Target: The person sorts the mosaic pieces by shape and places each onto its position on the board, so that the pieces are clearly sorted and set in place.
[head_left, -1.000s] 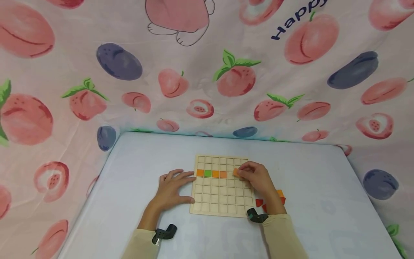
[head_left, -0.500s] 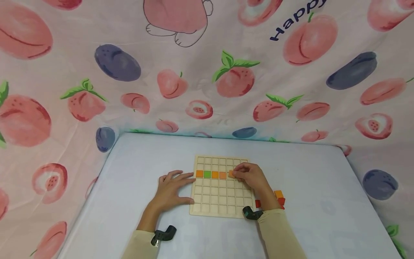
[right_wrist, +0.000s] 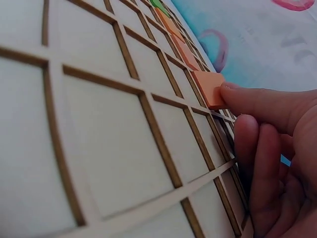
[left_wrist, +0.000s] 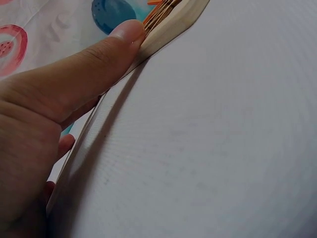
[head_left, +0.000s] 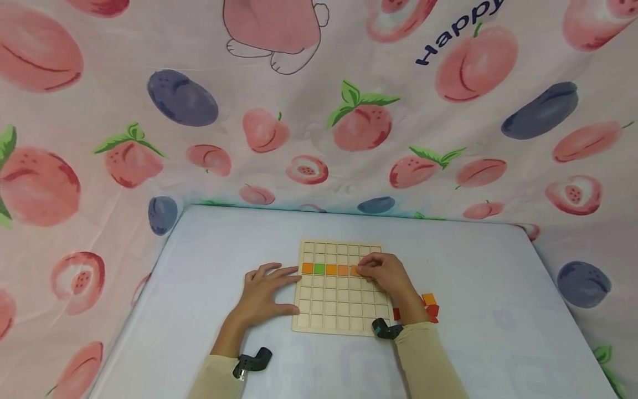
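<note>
A square wooden grid board [head_left: 331, 306] lies on the table. In its third row from the back, starting at the left, sit an orange tile [head_left: 307, 268], a green tile [head_left: 319, 269], another orange one and a paler orange one. My right hand [head_left: 386, 271] pinches an orange square tile [right_wrist: 208, 89] at the fifth cell of that row; in the right wrist view it stands slightly tilted at the cell's ridges. My left hand [head_left: 266, 291] is spread along the board's left edge, with the thumb [left_wrist: 94, 62] on the rim in the left wrist view.
Loose orange [head_left: 429, 299] and red tiles [head_left: 432, 312] lie right of the board, partly hidden by my right forearm. A fruit-print cloth [head_left: 309, 111] hangs behind the white table [head_left: 478, 288]. Each wrist wears a black camera mount [head_left: 254, 361].
My right hand has carried the orange tile leftward over the board, to the cell beside the pale orange tile, and lowered it. My left hand stays at the board's edge.
</note>
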